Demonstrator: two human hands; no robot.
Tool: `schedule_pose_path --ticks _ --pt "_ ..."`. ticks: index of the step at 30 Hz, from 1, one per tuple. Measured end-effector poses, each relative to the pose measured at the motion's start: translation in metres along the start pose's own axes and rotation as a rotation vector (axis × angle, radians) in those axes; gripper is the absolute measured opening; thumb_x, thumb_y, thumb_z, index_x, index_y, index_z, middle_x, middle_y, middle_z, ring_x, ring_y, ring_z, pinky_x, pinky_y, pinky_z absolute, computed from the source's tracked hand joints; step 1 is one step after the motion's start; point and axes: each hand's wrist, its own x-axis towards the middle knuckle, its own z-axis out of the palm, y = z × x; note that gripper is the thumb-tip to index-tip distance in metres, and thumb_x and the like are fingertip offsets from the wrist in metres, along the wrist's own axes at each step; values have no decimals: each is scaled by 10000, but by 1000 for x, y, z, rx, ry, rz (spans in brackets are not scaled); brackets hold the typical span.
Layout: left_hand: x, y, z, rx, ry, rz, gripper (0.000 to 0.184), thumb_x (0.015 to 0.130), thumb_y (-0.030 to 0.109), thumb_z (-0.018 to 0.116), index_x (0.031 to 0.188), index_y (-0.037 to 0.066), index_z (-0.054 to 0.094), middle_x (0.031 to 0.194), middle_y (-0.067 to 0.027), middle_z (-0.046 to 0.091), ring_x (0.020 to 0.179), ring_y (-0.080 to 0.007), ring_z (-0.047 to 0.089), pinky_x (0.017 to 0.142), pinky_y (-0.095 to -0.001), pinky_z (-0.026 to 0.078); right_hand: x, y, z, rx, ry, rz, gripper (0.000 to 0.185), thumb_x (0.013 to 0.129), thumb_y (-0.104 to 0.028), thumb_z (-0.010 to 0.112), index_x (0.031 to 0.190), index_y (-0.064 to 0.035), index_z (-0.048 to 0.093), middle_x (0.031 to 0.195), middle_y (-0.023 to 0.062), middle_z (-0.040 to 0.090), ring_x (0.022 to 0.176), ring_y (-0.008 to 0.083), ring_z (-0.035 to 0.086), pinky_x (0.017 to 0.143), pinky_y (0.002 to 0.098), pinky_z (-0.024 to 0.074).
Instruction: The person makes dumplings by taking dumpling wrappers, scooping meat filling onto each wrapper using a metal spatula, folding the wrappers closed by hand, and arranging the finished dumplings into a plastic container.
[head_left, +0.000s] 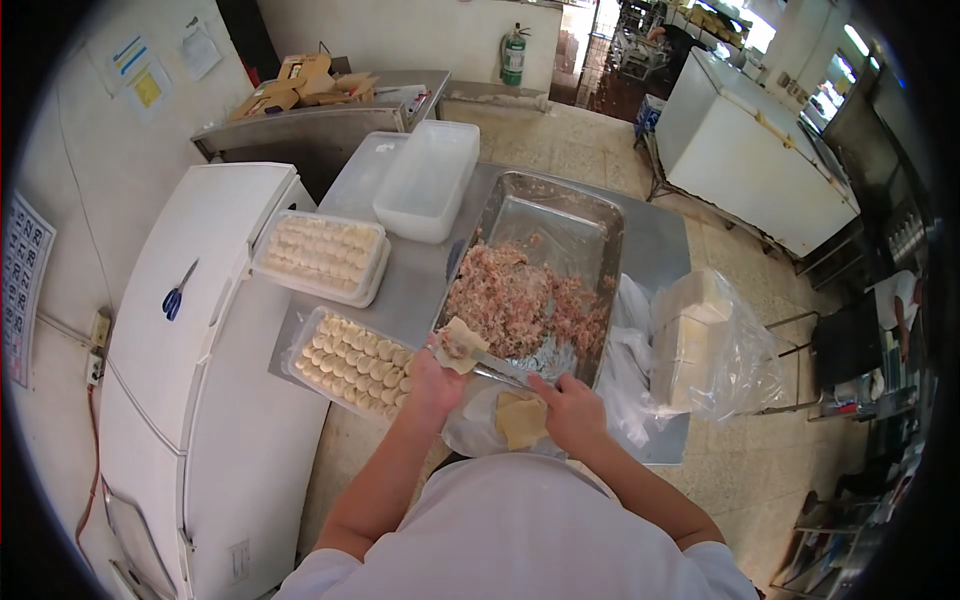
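Observation:
My left hand [432,382] holds a square dough wrapper [464,334] with some pink filling on it. My right hand [574,412] is closed around the handle of a flat metal spreader [500,368], whose blade reaches to the wrapper. Just beyond, a deep metal tray [613,235] holds a mound of minced meat filling [520,300]. Below my hands, a stack of wrappers [520,420] lies on plastic near the table edge. Left of my left hand, a plastic container [297,345] holds rows of folded dumplings [355,362].
Another container of dumplings [318,250] stands farther back, beside empty-looking plastic tubs [428,180]. Bagged wrapper blocks [690,345] sit at the table's right. Scissors [178,295] lie on a white fridge [215,350] at left. A chest freezer [750,150] stands back right.

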Motion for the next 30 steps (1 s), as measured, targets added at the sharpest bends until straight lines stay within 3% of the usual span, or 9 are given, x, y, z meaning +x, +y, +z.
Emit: schedule_pose_path --ticks 8,11,14,17,20,23,26,29,30 --pt "-8 -2 16 179 72 15 474 1117 363 334 1341 -7 529 1313 -159 627 1241 -326 593 1105 -527 455 28 -22 -15 94 24 22 425 849 -62 660 1229 -237 737 806 72 561 688 276 624 609 418 524" --pt "-3 1 11 80 55 42 382 1105 289 431 1331 -3 531 1305 -150 637 1187 -308 633 1069 -495 507 18 -11 -8 24 23 -31 433 843 -54 656 1226 -237 738 810 70 559 685 281 623 604 418 522" --pt "-3 1 6 49 -13 48 394 1112 305 406 1313 -6 540 1271 -150 644 1172 -318 637 1054 -501 506 14 -11 -23 -42 -73 -22 543 764 -71 671 1283 -230 700 863 74 581 768 274 651 641 403 541" --pt "-16 3 27 133 15 43 474 1132 328 284 1306 -29 543 1233 -162 653 1159 -323 624 1080 -502 472 18 -18 -18 -27 -4 -61 547 766 -75 667 1290 -229 696 880 72 588 796 275 658 650 405 545" --pt "-9 0 21 71 -20 25 493 1136 335 258 1313 -35 532 1239 -171 645 1156 -331 616 1082 -506 464 20 -21 -2 -37 28 -92 478 798 -44 655 1230 -233 733 831 68 545 715 281 639 615 416 532" --pt "-11 3 19 92 -95 -9 521 1118 391 346 1365 -38 508 1248 -170 646 1197 -338 609 1083 -500 468 19 -18 1 -16 -26 -51 467 854 -49 651 1280 -224 725 844 90 611 700 250 623 621 371 525" --pt "-23 29 26 176 -109 -224 545 1102 394 364 1399 -47 480 1294 -160 632 1201 -315 612 1089 -481 463 19 -7 5 596 -279 293 413 919 -71 626 1324 -115 693 849 134 696 719 303 641 682 348 520" --pt "-34 54 16 563 -354 -175 428 1039 236 481 1356 -46 541 1270 -148 660 1139 -284 654 1028 -445 517 16 -3 9 1014 -371 538 379 979 -93 590 1347 -138 670 830 170 722 681 314 623 684 336 501" --pt "-36 54 15 810 -342 -137 391 1003 186 519 1325 -29 576 1228 -137 681 1092 -267 668 979 -425 535 15 -1 11 995 -364 493 384 974 -83 595 1342 -156 676 832 163 715 682 313 623 680 340 501"
